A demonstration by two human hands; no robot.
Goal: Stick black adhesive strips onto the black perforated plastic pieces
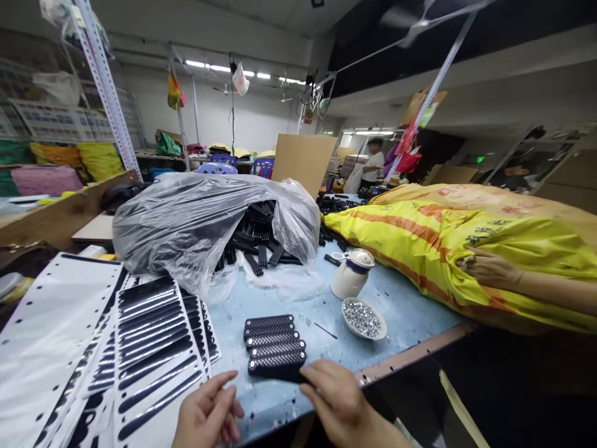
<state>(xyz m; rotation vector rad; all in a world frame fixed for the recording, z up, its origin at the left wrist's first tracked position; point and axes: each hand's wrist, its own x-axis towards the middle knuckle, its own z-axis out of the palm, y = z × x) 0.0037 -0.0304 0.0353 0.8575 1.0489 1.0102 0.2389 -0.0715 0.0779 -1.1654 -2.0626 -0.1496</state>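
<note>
Several black textured strips with a silver rivet at each end lie in a row as a stack [275, 345] on the blue table [396, 311]. My right hand [342, 398] pinches the right end of the black strip nearest to me. Left of it, my left hand [209, 410] is half curled with its fingers apart and nothing in them, beside the sheets of black glossy stickers [153, 348]. A white bowl of small silver rivets [364, 318] stands right of the stack, and a thin dark stick [325, 330] lies between them. Behind the bowl is a white jar with a lid [352, 274].
A clear plastic bag [177, 218] spills black plastic pieces [261, 239] at the table's back. Another person's hand [492, 270] rests on a yellow sack [420, 239] at the right. A cardboard sheet [303, 162] and a distant person [373, 165] are behind.
</note>
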